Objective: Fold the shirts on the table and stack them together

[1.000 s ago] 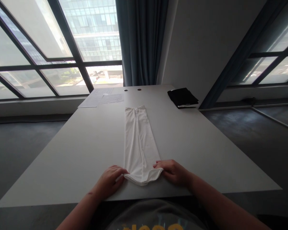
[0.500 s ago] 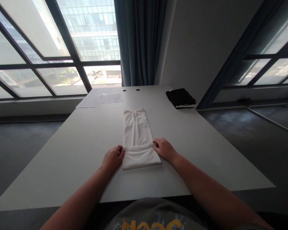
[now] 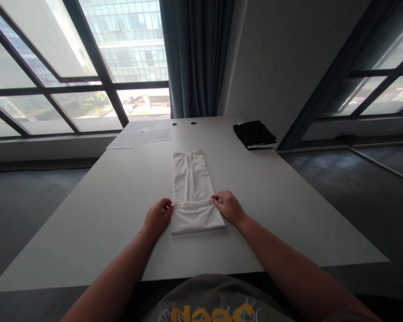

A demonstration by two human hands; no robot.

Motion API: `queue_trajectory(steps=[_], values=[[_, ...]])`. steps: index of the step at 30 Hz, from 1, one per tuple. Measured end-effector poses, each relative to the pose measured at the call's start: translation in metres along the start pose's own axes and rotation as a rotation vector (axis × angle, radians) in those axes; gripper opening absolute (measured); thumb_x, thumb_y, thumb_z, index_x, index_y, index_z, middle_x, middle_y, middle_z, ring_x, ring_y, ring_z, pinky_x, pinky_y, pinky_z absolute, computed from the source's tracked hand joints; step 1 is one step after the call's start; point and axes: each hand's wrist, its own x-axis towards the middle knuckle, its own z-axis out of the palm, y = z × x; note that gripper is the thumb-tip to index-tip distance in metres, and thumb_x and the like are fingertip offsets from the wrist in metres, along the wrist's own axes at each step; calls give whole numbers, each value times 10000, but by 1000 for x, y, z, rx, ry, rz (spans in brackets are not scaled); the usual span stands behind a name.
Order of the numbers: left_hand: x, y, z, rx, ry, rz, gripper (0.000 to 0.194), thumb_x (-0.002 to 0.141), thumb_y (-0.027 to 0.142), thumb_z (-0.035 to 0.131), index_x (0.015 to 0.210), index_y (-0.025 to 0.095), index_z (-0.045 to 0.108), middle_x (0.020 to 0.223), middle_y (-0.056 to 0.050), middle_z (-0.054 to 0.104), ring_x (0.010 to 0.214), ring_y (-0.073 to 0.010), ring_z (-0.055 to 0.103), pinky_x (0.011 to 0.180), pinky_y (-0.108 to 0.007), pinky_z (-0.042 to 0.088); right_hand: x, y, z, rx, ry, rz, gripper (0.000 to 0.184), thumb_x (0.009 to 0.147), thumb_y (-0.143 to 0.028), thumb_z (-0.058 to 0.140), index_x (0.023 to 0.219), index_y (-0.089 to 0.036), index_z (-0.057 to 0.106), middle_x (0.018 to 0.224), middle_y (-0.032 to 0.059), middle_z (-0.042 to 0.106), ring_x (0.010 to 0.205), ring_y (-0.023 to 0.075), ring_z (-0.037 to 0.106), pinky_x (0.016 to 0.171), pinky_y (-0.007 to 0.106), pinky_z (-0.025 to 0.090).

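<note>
A white garment point(image 3: 192, 188) lies folded into a long narrow strip down the middle of the white table point(image 3: 272, 197). Its near end is folded back over itself into a flat flap. My left hand point(image 3: 158, 216) rests at the flap's left corner, fingers curled and pinching the fabric edge. My right hand point(image 3: 227, 206) lies at the flap's right corner, fingers pressed on the same edge. Both forearms reach in from the bottom of the view.
A folded black cloth point(image 3: 254, 134) sits at the table's far right corner. Sheets of paper point(image 3: 139, 134) lie at the far left. Two cable holes point(image 3: 184, 123) are near the far edge. Windows and a dark curtain point(image 3: 196, 58) stand behind.
Both hands carried the garment's near end away from me and laid it over the strip, making a fold. In the last half second they hardly moved.
</note>
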Motion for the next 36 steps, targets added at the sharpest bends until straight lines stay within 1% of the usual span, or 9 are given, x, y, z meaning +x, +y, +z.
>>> queue_trajectory(steps=[3, 7, 10, 13, 17, 19, 22, 28, 36], values=[[0, -1, 1, 4, 3, 8, 158, 929, 345, 545, 992, 238, 642, 883, -13, 715, 778, -166, 646, 781, -276, 480, 1, 6, 2, 27, 61, 37, 102, 917, -178, 642, 942, -201, 738, 897, 55, 731, 905, 225, 640, 898, 366, 492], [0, 3, 1, 88, -43, 54, 169, 953, 333, 515, 965, 235, 652, 866, -27, 702, 794, -184, 641, 779, -290, 480, 2, 10, 4, -42, 11, 58, 127, 890, -142, 640, 960, -196, 731, 905, 52, 722, 896, 224, 633, 903, 370, 483], [1, 7, 1, 140, -49, 79, 184, 965, 326, 500, 955, 230, 656, 884, -40, 702, 836, -199, 651, 824, -311, 494, 3, 5, 2, -105, 44, 25, 220, 898, -136, 627, 1096, -186, 708, 1017, 90, 697, 972, 250, 612, 937, 392, 472], [-1, 6, 2, 108, 7, 70, 188, 962, 334, 519, 1042, 222, 647, 959, -53, 712, 876, -204, 671, 868, -337, 528, 1, -8, -5, -226, 46, -14, 107, 922, -142, 619, 999, -189, 676, 1013, 110, 666, 955, 265, 573, 910, 388, 449], [-12, 3, 6, 64, 20, 342, 260, 964, 372, 578, 1180, 237, 629, 1252, -98, 676, 1124, -236, 672, 1009, -401, 544, -8, -28, -16, -381, -30, -154, 96, 952, -155, 626, 865, -194, 618, 922, 82, 657, 905, 241, 556, 851, 351, 377], [-22, 1, 6, 122, -29, 462, 249, 949, 371, 624, 1169, 256, 643, 1260, -95, 670, 1171, -260, 657, 1031, -428, 541, -15, -36, -20, -386, -90, -249, 138, 963, -172, 633, 831, -196, 602, 863, 54, 658, 858, 218, 557, 836, 343, 345], [-37, -2, 2, 190, -55, 454, 209, 928, 353, 660, 1114, 258, 647, 1190, -86, 679, 1089, -262, 679, 962, -421, 566, -29, -41, -24, -337, -134, -317, 233, 991, -212, 621, 766, -200, 562, 760, 18, 633, 761, 187, 532, 812, 341, 317], [-61, -8, -10, 232, -100, 344, 203, 934, 324, 633, 1117, 237, 637, 935, -36, 710, 874, -235, 693, 870, -406, 559, -65, -40, -32, -222, -152, -260, 243, 1006, -247, 608, 778, -203, 538, 714, -1, 596, 708, 173, 501, 796, 332, 331], [-69, -4, -13, 235, -173, 484, 122, 953, 326, 648, 1038, 274, 718, 1046, -50, 706, 943, -215, 677, 894, -370, 531, -76, -44, -46, -104, -247, -151, 119, 956, -116, 595, 1003, -213, 645, 1025, 64, 657, 976, 219, 582, 927, 374, 414]])
